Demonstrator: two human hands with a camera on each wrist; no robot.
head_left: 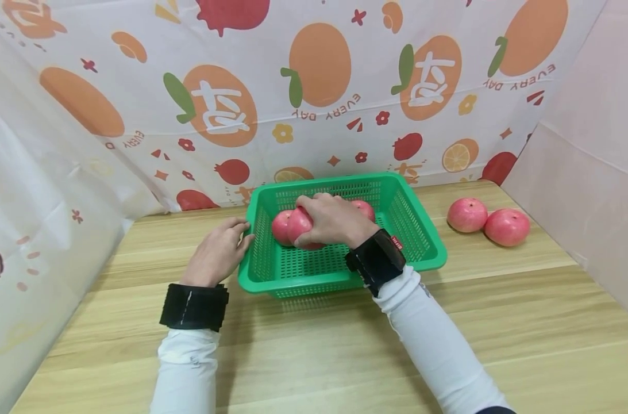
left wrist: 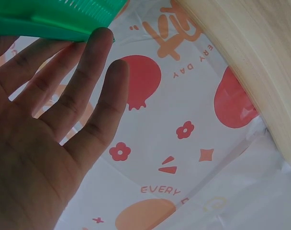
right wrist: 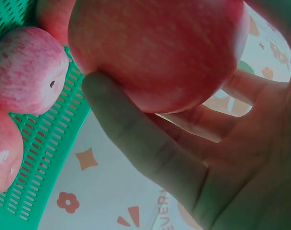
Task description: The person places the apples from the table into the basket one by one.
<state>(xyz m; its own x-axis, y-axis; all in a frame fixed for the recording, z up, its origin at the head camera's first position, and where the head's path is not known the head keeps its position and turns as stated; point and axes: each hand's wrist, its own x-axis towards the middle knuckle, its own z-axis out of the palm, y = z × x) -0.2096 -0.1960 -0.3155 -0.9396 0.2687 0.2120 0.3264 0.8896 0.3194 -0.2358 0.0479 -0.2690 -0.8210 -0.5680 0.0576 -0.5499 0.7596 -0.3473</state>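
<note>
A green plastic basket (head_left: 334, 282) stands on the wooden table. Above its inside, my right hand (head_left: 334, 218) grips a red apple (head_left: 299, 224), which fills the top of the right wrist view between thumb and fingers. Other apples lie in the basket: one (head_left: 281, 228) at its left end and another (head_left: 364, 209) partly hidden behind the right hand. The right wrist view shows a streaked pink apple (right wrist: 30, 71) among them. My left hand (head_left: 218, 250) rests with extended fingers against the basket's left rim; in the left wrist view its fingertips meet the green edge.
Two more apples sit side by side on the table to the right of the basket, one apple (head_left: 467, 215) slightly behind the other apple (head_left: 507, 227). A fruit-printed sheet (head_left: 267, 126) hangs behind the table, and pale sheets flank both sides.
</note>
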